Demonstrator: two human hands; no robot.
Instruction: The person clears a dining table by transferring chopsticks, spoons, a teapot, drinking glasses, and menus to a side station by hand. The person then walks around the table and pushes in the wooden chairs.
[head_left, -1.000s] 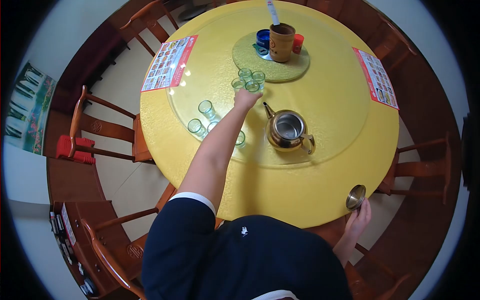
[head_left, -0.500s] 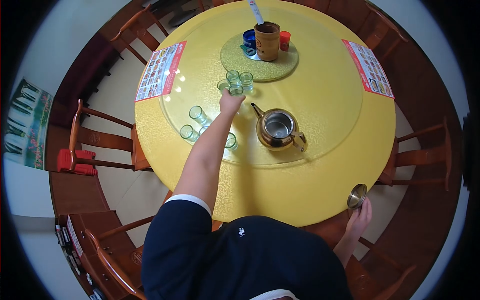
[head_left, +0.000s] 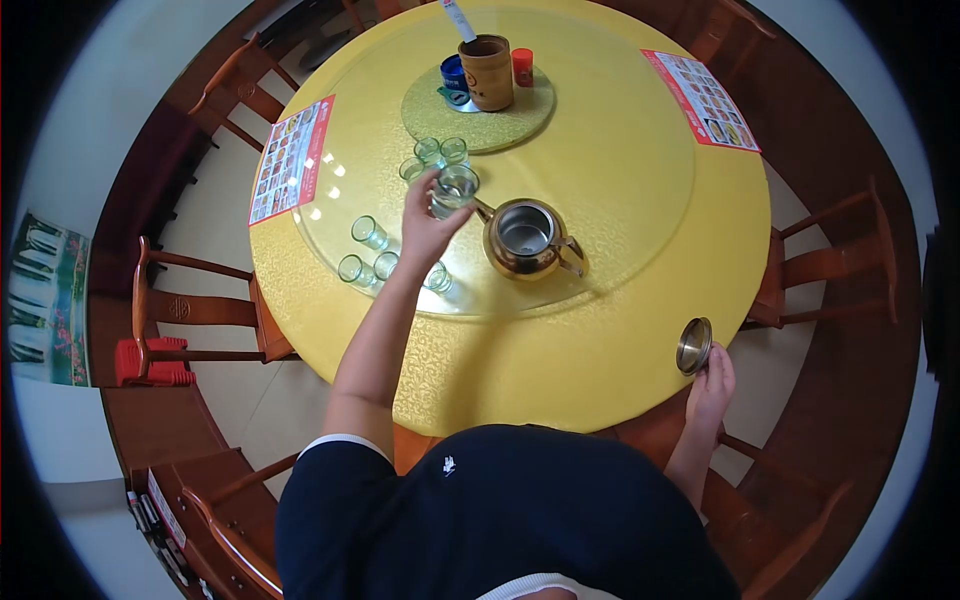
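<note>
My left hand (head_left: 432,222) grips a small clear glass (head_left: 456,190), lifted over the glass turntable. Behind it stand several similar glasses (head_left: 428,152) in a cluster. Nearer to me, another group of glasses (head_left: 369,233) stands partly behind my left wrist. Just right of the held glass is a gold-coloured teapot (head_left: 520,262) with its top uncovered, showing a steel inside; its spout tip is close to my fingers. Over by the table's right edge, my right hand (head_left: 711,385) pinches a round metal lid (head_left: 694,346), held tilted on its side.
On a small round raised stand (head_left: 430,115) at the back are a brown bamboo-like holder (head_left: 488,75), a blue container (head_left: 453,73) and a red-capped container (head_left: 522,67). Menu sheets (head_left: 291,160) lie at both sides of the yellow round table (head_left: 560,370). Wooden chairs (head_left: 215,282) surround it.
My left hand has taken a glass from the far cluster and raised it toward me. My right hand still holds the lid. The whole view has shifted a little.
</note>
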